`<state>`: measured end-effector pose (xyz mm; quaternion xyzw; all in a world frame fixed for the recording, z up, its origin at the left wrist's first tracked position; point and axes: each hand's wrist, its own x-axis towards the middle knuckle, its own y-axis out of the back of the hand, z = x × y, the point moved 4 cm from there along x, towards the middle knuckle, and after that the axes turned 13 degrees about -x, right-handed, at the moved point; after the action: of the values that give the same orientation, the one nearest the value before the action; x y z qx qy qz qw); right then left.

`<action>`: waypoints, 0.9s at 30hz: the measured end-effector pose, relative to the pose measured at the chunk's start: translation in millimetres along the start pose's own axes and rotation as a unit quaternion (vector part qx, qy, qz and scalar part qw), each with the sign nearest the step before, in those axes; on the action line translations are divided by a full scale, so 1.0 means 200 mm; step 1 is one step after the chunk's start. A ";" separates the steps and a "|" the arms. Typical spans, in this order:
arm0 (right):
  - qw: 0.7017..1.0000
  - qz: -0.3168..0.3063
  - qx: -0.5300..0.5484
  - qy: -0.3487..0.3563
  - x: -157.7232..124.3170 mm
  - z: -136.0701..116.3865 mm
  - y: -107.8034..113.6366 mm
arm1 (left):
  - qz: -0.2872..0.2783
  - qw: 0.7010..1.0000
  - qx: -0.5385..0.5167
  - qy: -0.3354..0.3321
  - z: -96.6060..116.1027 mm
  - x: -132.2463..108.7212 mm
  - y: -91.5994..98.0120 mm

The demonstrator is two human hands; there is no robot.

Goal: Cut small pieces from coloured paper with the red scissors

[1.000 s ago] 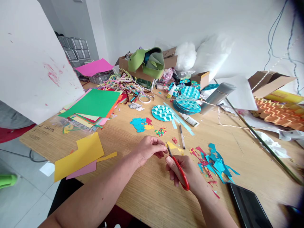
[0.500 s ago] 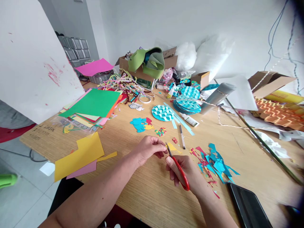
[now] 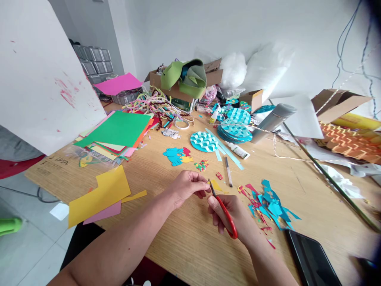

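My right hand (image 3: 235, 218) is closed round the red handles of small scissors (image 3: 223, 210), whose blades point up and left. Their tips meet a small yellow paper piece (image 3: 216, 185) that my left hand (image 3: 186, 187) pinches between thumb and fingers, just above the wooden table (image 3: 184, 238). Cut scraps of blue and red paper (image 3: 269, 204) lie to the right of my right hand.
Yellow and pink sheets (image 3: 99, 194) lie at the near left, a stack of coloured paper (image 3: 116, 133) behind them. A pen (image 3: 228, 176), a glue tube (image 3: 238, 150), blue patterned discs (image 3: 233, 129), a blue paper cut-out (image 3: 175, 155) and cardboard boxes fill the back. A dark tablet (image 3: 311, 260) lies near right.
The yellow piece looks smaller and more tucked behind the scissor blades; both hands have hardly moved.
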<state>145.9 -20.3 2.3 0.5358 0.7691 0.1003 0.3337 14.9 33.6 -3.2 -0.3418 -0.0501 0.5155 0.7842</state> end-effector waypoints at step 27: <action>1.000 0.003 0.002 -0.023 -0.01 0.00 0.01 | 0.007 1.000 -0.003 -0.003 0.00 -0.01 -0.01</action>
<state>147.3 -21.0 3.0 0.5412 0.7596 0.0871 0.3501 14.8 32.9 -1.5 -0.3430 -0.0520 0.5215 0.7795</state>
